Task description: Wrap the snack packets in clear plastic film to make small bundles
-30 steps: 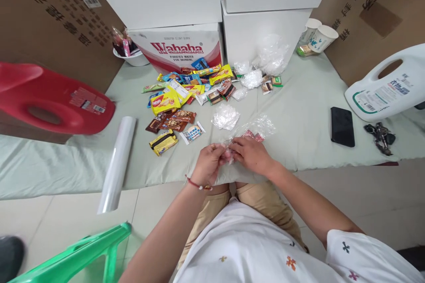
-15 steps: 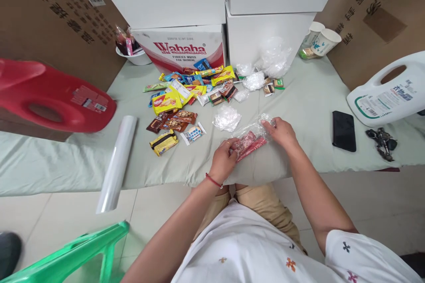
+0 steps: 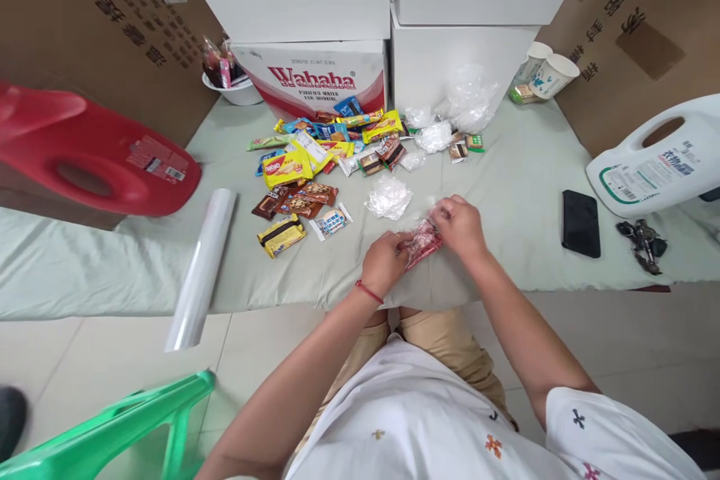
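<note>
Close to the table's front edge, a red snack packet [image 3: 423, 244] lies inside a clear plastic bag. My left hand [image 3: 387, 264] is closed on the packet's left end, thumb on top. At the upper right, my right hand [image 3: 460, 223] pinches the clear bag's end and bunches it against the packet. The plastic between the fingers is partly hidden. Just beyond the hands sits a crumpled clear plastic bag [image 3: 389, 198]. To their left are a white-and-blue wrapped snack [image 3: 331, 222] and a yellow wrapped snack [image 3: 282, 236].
A heap of wrapped snacks [image 3: 326, 139] lies before a Wahaha carton [image 3: 315, 79]. More clear bags [image 3: 469, 101] are behind. A plastic film roll [image 3: 203, 266] overhangs the front edge. A red jug [image 3: 106, 157], a white jug [image 3: 664, 157], a phone [image 3: 581, 223] and keys [image 3: 642, 244] flank the workspace.
My right hand has moved left and inward, drawing the loose end of the clear bag over the red packet. My left hand keeps its hold. The view has shifted slightly.
</note>
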The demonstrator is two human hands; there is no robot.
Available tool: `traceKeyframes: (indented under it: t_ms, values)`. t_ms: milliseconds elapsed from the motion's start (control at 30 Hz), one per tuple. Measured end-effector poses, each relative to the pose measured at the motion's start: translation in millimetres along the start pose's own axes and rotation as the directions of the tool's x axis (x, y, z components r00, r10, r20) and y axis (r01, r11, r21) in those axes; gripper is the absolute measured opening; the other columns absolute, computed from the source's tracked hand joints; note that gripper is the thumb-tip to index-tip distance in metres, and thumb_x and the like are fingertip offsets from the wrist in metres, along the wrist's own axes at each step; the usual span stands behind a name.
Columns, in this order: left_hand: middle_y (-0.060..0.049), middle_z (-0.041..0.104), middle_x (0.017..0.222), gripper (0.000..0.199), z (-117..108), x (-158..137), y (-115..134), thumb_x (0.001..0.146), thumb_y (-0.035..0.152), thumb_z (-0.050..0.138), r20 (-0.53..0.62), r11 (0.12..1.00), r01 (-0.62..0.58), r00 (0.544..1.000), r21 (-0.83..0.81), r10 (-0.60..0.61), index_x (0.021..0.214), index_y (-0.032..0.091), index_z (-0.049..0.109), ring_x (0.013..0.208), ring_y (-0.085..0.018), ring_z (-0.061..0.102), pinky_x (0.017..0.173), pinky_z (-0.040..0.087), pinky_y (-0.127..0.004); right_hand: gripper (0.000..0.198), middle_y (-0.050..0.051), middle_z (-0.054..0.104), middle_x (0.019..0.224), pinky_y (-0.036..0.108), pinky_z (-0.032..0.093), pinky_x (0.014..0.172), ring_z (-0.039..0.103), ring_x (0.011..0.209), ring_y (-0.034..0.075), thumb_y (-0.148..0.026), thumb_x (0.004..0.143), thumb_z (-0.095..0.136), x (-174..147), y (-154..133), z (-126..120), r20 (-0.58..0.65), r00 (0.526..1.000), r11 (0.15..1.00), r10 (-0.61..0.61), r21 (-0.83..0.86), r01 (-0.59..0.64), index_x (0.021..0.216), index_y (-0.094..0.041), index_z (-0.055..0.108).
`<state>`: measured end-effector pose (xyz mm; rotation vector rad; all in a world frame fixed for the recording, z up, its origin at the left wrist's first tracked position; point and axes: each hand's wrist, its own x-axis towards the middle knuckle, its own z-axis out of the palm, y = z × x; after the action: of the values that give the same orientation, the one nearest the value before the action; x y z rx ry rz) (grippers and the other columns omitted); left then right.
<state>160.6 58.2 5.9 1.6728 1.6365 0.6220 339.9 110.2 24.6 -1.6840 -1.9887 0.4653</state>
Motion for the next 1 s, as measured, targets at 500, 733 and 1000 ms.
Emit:
traceKeyframes:
  t_ms: [500, 733, 1000]
  values:
    - [0.0, 0.068, 0.089, 0.051, 5, -15, -15, 0.074, 0.008, 0.058, -0.048, 0.897, 0.061, 0.995, -0.437, -0.091, 0.123, 0.019, 0.054, 0.061, -0.013, 0.057, 0.063, 0.046, -0.026, 0.056, 0.02, 0.054, 0.135, 0.049, 0.043, 0.097, 0.047, 0.114, 0.034, -0.035, 0.1, 0.05, -90, -26, 34, 0.212, 0.917, 0.914, -0.338, -0.156, 0.373, 0.151, -0.012, 0.046]
    - [-0.012, 0.069, 0.12, 0.025, 4, -46, 8, 0.099, 0.023, 0.044, -0.359, 0.948, -0.313, 0.893, -0.06, 0.272, 0.113, 0.02, 0.065, 0.113, -0.023, 0.061, 0.103, 0.046, -0.039, 0.054, 0.023, 0.047, 0.15, 0.052, 0.044, 0.094, 0.049, 0.119, 0.037, -0.029, 0.103, 0.042, -102, -41, 40, 0.253, 0.951, 0.924, -0.179, -0.288, 0.25, 0.154, -0.013, 0.043]
    - [-0.012, 0.058, 0.15, 0.046, 24, -20, -2, 0.107, 0.035, 0.032, -0.085, 0.957, -0.197, 0.972, 0.214, 0.219, 0.141, 0.02, 0.058, 0.146, -0.03, 0.044, 0.117, 0.031, -0.051, 0.078, 0.028, 0.028, 0.164, 0.061, 0.032, 0.121, 0.024, 0.153, 0.04, -0.035, 0.096, 0.056, -141, -25, 45, 0.298, 0.905, 0.945, -0.304, -0.027, 0.326, 0.16, 0.0, 0.028]
